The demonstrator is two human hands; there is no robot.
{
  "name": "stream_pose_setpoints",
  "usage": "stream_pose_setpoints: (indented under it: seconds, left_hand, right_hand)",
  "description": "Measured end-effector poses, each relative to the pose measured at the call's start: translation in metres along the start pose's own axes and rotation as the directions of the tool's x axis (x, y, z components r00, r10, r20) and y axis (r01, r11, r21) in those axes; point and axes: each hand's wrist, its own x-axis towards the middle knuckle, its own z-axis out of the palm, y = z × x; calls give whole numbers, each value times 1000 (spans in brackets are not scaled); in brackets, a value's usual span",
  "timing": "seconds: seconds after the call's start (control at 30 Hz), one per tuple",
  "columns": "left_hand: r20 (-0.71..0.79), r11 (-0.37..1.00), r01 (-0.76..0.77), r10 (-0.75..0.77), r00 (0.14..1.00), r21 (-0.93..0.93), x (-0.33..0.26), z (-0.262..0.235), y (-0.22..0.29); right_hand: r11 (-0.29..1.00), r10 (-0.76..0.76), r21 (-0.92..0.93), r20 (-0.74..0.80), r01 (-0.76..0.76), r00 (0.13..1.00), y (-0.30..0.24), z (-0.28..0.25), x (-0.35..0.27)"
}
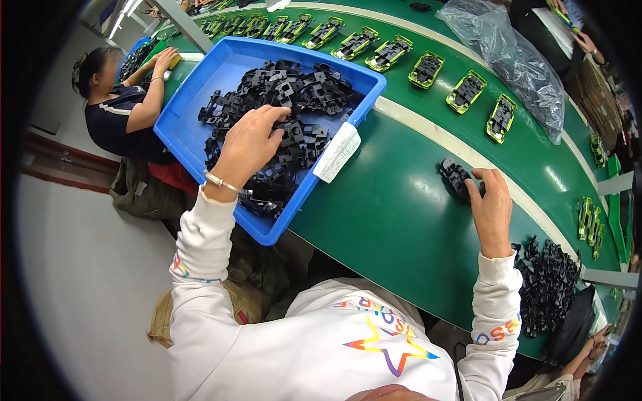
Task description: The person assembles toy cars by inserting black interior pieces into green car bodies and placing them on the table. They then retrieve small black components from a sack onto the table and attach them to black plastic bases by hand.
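Observation:
My left hand (pixel 253 142) reaches into a blue plastic bin (pixel 175 137), over a heap of small black plastic parts (pixel 294 87). Its thumb and fingers are apart at the pile, and nothing shows between them. On the right, a black plastic chassis-like piece (pixel 455 178) sits at the green work surface. My right hand (pixel 493 208) has its thumb and index finger closed at the piece's right end; the fingers partly cover that end.
A green conveyor (pixel 535 160) curves past, carrying a row of lime-green frames with black inserts (pixel 467 91). Clear plastic sheeting (pixel 511 57) lies beyond. More black parts (pixel 550 284) are heaped at right. A co-worker (pixel 124 110) sits at left; other people's hands show at right.

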Motion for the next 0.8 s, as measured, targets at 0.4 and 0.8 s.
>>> stream_pose_setpoints:
  seconds: [0.4,0.8]
  left_hand:
    - [59,981,182,-187,981,69,21,50,-38]
    - [47,940,162,-155,987,-301,16,42,-74]
  right_hand:
    - [933,344,183,-196,-311,918,86,-88,-85]
    - [935,303,-176,-59,-309,951,103,-72,-107]
